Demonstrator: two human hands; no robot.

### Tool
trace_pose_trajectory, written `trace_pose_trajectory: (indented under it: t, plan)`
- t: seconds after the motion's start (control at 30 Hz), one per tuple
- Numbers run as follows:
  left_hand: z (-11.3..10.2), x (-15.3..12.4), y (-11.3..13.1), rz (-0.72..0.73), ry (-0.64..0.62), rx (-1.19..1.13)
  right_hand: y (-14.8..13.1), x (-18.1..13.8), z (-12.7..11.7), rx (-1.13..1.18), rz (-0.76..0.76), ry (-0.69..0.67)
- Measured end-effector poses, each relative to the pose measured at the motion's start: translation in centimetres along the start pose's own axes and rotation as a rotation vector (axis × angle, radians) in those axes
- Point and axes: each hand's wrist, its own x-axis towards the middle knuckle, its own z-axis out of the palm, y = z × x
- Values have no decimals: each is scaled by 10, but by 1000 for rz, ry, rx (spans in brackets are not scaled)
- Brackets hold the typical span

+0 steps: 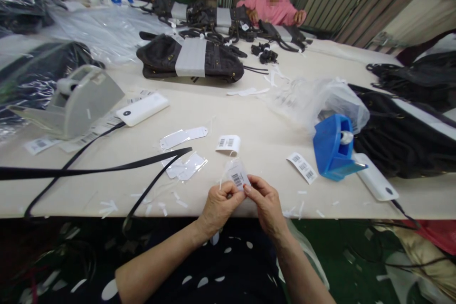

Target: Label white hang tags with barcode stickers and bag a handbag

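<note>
My left hand and my right hand meet at the near edge of the cream table. Both pinch a small white barcode tag in a clear sleeve, held tilted just above the tabletop. Another barcode label lies curled right behind it. A third label lies flat to the right. Clear plastic sleeves lie to the left, under a black strap.
A blue tape dispenser and a white power bank sit at right, beside black bags. A grey label printer and another power bank sit at left. A black bag with a grey band lies mid-table. Two people work at the far side.
</note>
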Motion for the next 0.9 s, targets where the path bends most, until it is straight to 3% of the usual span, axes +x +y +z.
trace_pose_trajectory:
  t: [0.1, 0.27, 0.5, 0.7, 0.8, 0.9]
  plan:
    - [-4, -3, 3, 83, -12, 1, 0, 0, -1, -74, -34, 61]
    - [-23, -3, 18, 239, 153, -8, -3, -3, -6, -229, -63, 99]
    - [-17, 10, 21, 102, 166, -376, -6, -7, -1, -322, -115, 23]
    - [-31, 37, 34, 125, 295, -574, 0, -8, -13, -342, -34, 12]
    - [-38, 52, 42, 162, 355, -614, -3, -7, -20, -322, -26, -32]
    - [-44, 62, 45, 169, 327, -506, -11, 10, -30, -294, -49, -26]
